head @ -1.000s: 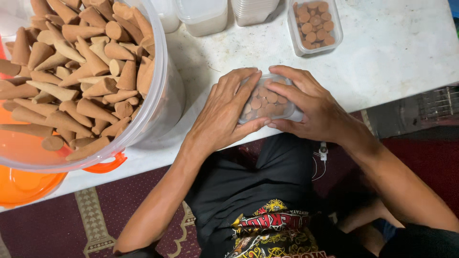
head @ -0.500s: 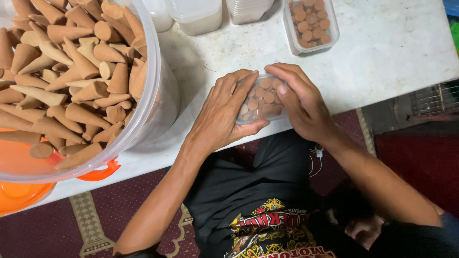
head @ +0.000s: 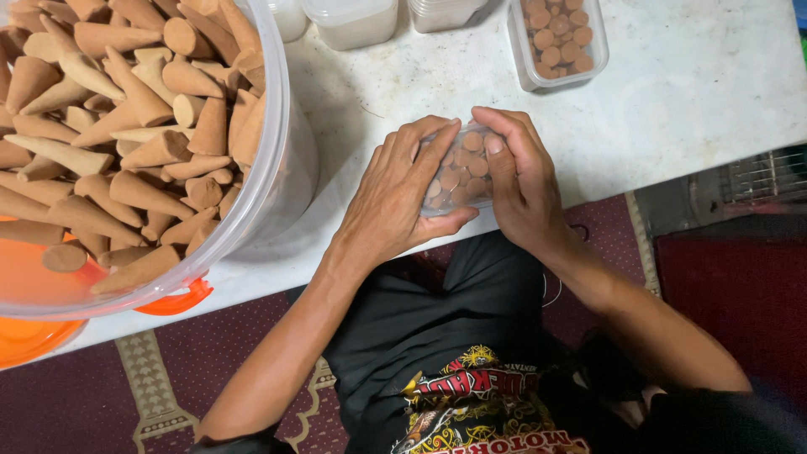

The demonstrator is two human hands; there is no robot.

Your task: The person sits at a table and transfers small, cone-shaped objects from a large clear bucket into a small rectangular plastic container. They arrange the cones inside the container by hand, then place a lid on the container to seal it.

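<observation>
Both hands, left hand [head: 395,197] and right hand [head: 521,181], clasp a small clear tub [head: 458,172] of cones, fingers wrapped round it at the table [head: 698,92] edge; closing it apparently needs even pressure.

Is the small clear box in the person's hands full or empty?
Full: the small clear box, held between the left hand and right hand, shows round brown cone bases packed across it.

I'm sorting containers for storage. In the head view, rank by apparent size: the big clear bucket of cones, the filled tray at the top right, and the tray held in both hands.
1. Big clear bucket, though nearest the camera.
2-3. Filled tray and held tray: look alike; hands hide part of one.
</observation>
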